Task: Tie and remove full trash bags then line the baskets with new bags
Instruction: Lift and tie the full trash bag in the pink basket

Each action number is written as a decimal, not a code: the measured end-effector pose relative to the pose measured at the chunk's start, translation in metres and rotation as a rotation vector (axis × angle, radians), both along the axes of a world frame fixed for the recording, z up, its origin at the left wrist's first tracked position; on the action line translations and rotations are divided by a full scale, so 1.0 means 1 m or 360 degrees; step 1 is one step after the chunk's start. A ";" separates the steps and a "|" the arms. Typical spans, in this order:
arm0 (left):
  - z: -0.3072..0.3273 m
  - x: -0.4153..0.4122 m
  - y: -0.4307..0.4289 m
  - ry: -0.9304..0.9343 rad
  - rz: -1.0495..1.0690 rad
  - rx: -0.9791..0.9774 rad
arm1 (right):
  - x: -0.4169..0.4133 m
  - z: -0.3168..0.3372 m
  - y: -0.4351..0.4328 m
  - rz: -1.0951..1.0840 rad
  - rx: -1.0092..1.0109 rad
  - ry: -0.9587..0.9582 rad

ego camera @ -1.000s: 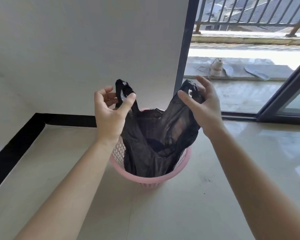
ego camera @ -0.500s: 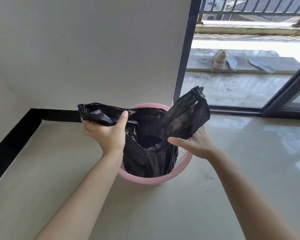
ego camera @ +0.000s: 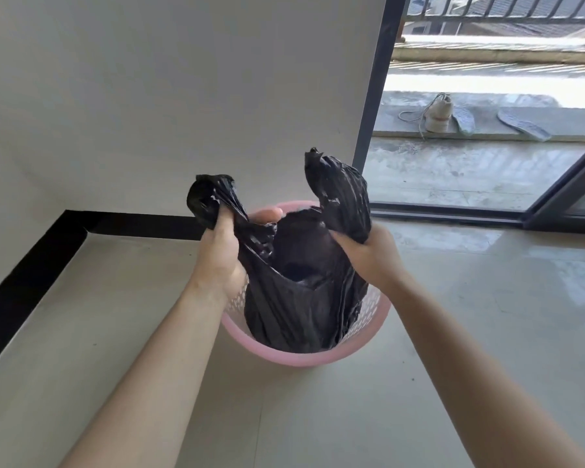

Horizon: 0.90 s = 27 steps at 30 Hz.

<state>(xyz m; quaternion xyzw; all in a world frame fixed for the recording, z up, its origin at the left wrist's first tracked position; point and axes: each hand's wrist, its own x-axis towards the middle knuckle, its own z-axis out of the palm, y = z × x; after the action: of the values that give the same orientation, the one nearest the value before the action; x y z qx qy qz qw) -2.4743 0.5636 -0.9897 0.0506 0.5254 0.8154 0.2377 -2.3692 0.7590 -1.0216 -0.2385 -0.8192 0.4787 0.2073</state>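
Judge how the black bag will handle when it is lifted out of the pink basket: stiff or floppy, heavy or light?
Probably floppy: the black bag creases and bunches where the left hand and right hand grip its handles. Likely light: the film hangs slack, not taut. The pink basket may rise with it, being perforated plastic.

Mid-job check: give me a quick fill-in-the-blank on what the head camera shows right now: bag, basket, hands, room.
1. The black trash bag sits inside a ____ perforated basket.
2. The bag handle nearer the dark door frame is held by the ____ hand; the left hand holds the other.
3. The skirting along the foot of the white wall is ____.

Missing words: pink; right; black.
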 end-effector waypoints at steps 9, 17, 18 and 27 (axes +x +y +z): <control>0.015 -0.006 -0.015 -0.0149 -0.0209 0.0237 | 0.008 0.001 0.020 0.0043 0.0162 -0.0176; 0.005 0.005 -0.007 0.0284 -0.0232 -0.0131 | 0.000 0.018 -0.007 0.0293 0.0254 0.0073; 0.005 0.003 -0.007 0.0313 -0.0220 -0.0161 | 0.000 0.021 -0.007 0.0301 0.0214 0.0067; 0.010 0.000 -0.006 0.0180 -0.0122 -0.0048 | 0.005 0.018 -0.005 0.0629 0.0721 -0.0478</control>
<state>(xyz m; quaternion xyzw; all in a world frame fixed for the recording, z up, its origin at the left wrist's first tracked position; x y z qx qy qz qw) -2.4739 0.5574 -0.9794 0.1130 0.5478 0.7936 0.2393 -2.3638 0.7540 -1.0037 -0.0909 -0.9565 0.2750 0.0352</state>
